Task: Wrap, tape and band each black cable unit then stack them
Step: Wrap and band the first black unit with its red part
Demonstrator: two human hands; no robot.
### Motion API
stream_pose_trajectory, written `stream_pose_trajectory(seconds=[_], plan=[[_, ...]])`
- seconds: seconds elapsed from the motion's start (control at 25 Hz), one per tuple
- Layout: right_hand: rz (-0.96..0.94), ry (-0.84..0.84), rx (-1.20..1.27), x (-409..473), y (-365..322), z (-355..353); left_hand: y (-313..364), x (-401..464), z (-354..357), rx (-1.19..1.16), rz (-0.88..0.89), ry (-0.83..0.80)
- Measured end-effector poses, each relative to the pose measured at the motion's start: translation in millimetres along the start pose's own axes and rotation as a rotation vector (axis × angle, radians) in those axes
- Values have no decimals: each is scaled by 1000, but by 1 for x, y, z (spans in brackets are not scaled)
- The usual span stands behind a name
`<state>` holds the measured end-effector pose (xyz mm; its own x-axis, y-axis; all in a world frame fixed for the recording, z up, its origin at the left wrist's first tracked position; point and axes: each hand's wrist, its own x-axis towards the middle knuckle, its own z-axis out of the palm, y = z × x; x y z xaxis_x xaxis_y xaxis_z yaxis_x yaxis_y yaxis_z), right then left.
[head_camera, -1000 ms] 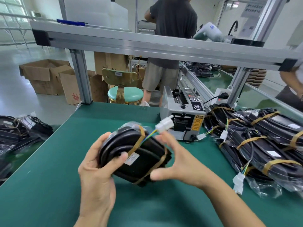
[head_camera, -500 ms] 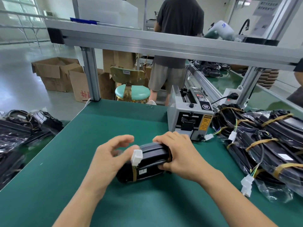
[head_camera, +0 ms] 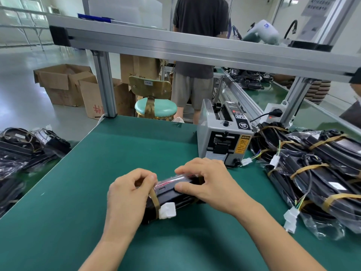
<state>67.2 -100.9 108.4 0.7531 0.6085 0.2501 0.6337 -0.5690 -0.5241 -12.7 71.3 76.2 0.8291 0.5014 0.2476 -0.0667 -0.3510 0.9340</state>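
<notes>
A: What are you seeing from the head camera?

B: A black cable unit [head_camera: 175, 194] is lying on the green table [head_camera: 78, 192], right in the middle. Both hands are on it.

A: What is the left hand [head_camera: 127, 196] doing?

B: Its fingers are curling around the left end of the unit. The fingertips are pinching up by the tan rubber band [head_camera: 155, 202] that is going around that end.

A: And the right hand [head_camera: 207, 184]?

B: It is gripping the right part of the unit, fingers bent over the top and the thumb pressing the near side.

A: Is anything sticking out?

B: A white plug [head_camera: 167, 210] is showing at the near side, just beside the band. Clear plastic is shining on top of the unit.

A: What else is sitting on the table?

B: A grey tape machine [head_camera: 222, 141] is standing behind the hands. A pile of banded units [head_camera: 316, 173] is lying to the right. More black cables in bags [head_camera: 21, 151] are lying at the far left. A person [head_camera: 197, 53] is standing behind the table, near a green stool [head_camera: 155, 108].
</notes>
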Motion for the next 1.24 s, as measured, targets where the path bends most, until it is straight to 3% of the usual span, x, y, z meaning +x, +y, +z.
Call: stream_pose_trajectory(seconds=[0.08, 0.24, 0.32, 0.44, 0.64, 0.8, 1.04, 1.16, 1.24], plan=[[19, 10, 70, 0, 0, 0, -1, -2, 4, -3, 25, 2], [-14, 20, 138, 5, -6, 2, -4, -9, 11, -226, -14, 26], [-74, -34, 174, 10, -10, 0, -8, -11, 8, -287, -3, -42], [-141, -87, 107, 16, -16, -1, -13, -13, 2, -180, 57, -176], [-65, -136, 35, 21, -22, 3, -10, -13, -2, -138, 85, -210], [45, -108, -45, 33, -31, 7, 2, -10, -1, -63, 41, -80], [42, -78, 173, 23, -21, 1, 19, 0, -9, 197, 36, -107], [45, -39, 163, 23, -23, 6, 26, 3, -14, 20, -62, -225], [61, -50, 145, 28, -24, 5, 31, 6, -14, 86, -76, -246]])
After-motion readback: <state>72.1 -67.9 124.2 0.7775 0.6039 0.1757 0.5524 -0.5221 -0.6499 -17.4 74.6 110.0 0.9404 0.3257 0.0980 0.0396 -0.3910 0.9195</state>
